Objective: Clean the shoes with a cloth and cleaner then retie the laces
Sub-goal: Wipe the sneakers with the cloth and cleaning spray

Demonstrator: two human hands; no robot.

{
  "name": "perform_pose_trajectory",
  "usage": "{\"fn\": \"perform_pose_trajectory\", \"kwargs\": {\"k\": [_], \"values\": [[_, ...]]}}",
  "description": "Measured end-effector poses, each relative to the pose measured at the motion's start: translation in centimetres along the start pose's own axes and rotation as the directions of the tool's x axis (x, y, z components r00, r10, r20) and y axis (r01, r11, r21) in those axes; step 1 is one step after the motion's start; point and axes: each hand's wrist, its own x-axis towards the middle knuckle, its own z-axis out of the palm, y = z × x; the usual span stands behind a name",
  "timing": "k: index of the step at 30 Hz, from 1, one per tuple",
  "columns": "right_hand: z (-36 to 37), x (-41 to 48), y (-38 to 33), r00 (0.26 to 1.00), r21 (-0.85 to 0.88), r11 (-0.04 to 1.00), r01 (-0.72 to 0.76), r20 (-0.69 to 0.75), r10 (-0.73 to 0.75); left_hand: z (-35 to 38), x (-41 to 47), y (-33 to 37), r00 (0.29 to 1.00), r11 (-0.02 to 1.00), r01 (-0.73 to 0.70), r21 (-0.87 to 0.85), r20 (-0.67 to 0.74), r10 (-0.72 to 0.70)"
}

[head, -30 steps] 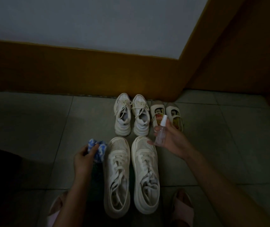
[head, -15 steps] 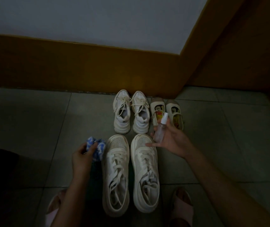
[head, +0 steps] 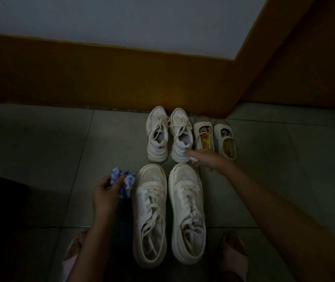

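Two large white sneakers stand side by side on the tiled floor, the left one (head: 150,214) and the right one (head: 187,212), both with loose laces. My left hand (head: 105,192) grips a crumpled blue-and-white cloth (head: 125,184) just left of the left sneaker's toe. My right hand (head: 207,158) is turned palm down above the right sneaker's toe, curled round the small clear spray bottle (head: 193,159), of which only a pale tip shows under the fingers.
A smaller pair of white sneakers (head: 167,135) and a pair of child's slip-ons with cartoon insoles (head: 215,139) stand against the brown skirting. My feet in pink slippers (head: 233,255) flank the big sneakers. Open tiled floor lies left and right.
My right hand has turned over, tipping the upright spray bottle down toward the right sneaker's toe so the bottle is mostly hidden. My left hand still holds the cloth in the same place.
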Motion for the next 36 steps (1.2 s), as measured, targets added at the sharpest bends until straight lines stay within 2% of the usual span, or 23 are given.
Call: {"fn": "perform_pose_trajectory", "kwargs": {"k": [5, 9, 11, 15, 19, 22, 27, 30, 32, 36], "values": [[0.4, 1.5, -1.3, 0.996, -0.105, 0.991, 0.085, 0.033, -0.082, 0.1, 0.1, -0.2, 0.999, 1.000, -0.012, -0.011, -0.030, 0.011], [0.3, 2.8, -1.1, 0.987, -0.177, 0.972, 0.151, -0.018, -0.157, 0.0, 0.1, -0.2, 0.999, 1.000, -0.025, 0.017, -0.034, 0.026], [0.2, 3.5, -1.0, 0.984, -0.155, 0.974, 0.165, -0.039, -0.173, 0.0, 0.1, -0.3, 1.000, 1.000, -0.011, 0.014, -0.027, 0.011], [0.2, 3.7, -1.3, 0.985, -0.168, 0.971, 0.172, 0.057, -0.164, -0.1, 0.3, -0.7, 0.999, 0.998, -0.016, 0.055, -0.042, 0.019], [0.9, 3.3, -1.8, 0.980, -0.298, 0.935, 0.192, 0.116, -0.164, -0.3, 0.2, -0.6, 1.000, 0.999, 0.006, 0.034, -0.029, -0.005], [1.3, 3.5, -1.9, 0.970, -0.376, 0.896, 0.237, 0.046, -0.238, -0.3, 0.2, -0.7, 0.999, 0.999, 0.007, 0.033, -0.035, -0.006], [1.1, 3.6, -2.3, 0.961, -0.283, 0.920, 0.273, 0.028, -0.276, -0.3, 0.1, -0.6, 1.000, 0.998, 0.009, 0.057, -0.026, -0.007], [1.0, 3.1, -2.0, 0.975, -0.190, 0.957, 0.219, -0.002, -0.223, -0.5, 0.0, -0.4, 1.000, 0.998, 0.005, 0.061, -0.012, -0.004], [0.8, 2.9, -1.1, 0.982, -0.070, 0.983, 0.170, -0.075, -0.175, -0.5, -0.1, -0.2, 1.000, 0.998, 0.016, 0.055, -0.010, -0.016], [0.5, 1.8, 1.6, 0.978, 0.062, 0.994, 0.092, -0.195, -0.078, -0.5, -0.7, 0.1, 0.999, 0.998, 0.034, 0.061, -0.026, -0.032]]}}
